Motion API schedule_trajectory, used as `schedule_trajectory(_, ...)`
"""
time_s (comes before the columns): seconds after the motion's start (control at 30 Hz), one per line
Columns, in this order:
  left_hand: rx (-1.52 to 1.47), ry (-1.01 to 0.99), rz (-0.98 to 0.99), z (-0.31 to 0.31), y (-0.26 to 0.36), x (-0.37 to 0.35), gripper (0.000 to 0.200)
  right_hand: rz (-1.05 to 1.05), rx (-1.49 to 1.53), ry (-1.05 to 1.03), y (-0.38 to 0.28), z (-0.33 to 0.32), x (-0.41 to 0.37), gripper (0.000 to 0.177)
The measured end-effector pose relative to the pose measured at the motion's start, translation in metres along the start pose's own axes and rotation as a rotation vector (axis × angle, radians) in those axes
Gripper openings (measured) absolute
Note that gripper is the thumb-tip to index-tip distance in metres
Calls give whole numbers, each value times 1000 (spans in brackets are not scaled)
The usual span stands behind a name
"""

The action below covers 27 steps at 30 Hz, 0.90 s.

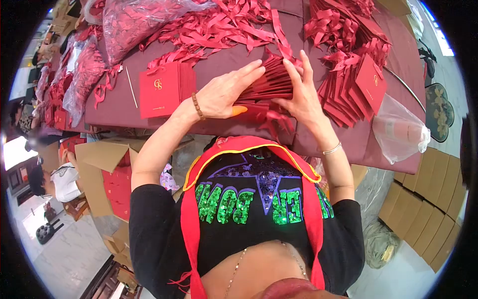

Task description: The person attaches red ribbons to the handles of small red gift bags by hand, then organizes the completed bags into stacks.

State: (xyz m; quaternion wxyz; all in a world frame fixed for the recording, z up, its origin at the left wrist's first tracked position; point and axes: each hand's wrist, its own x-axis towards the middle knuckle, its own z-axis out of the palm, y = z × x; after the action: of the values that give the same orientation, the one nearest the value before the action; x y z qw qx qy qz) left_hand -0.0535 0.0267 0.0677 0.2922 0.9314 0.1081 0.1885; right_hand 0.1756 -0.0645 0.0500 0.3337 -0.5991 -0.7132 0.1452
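in the head view, we saw the left hand (224, 93) and the right hand (303, 99) curved around opposite sides of a fanned stack of red packets (271, 82), holding it between them at the near side of the table (358, 144). to the left, a second stack (153, 102) bore a gold monogram (158, 84) (it looked like a g and an s) above a line of print (158, 107) too small to read. green sequin letters (234, 208) crossed the black shirt (154, 234), cut by a red strap (311, 214).
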Motion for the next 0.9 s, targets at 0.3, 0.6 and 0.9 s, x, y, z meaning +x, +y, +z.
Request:
schedule_trajectory(0.3,-99,4,-18,2,2,-1,93,-355,-492,-332,-1,-10,38,78)
schedule_trajectory(0.6,437,208,-436,9,31,-63,93,-212,-358,-386,4,-11,40,72)
schedule_trajectory(0.9,174,549,-334,44,36,-85,74,-157,-376,-419,-2,-9,52,73)
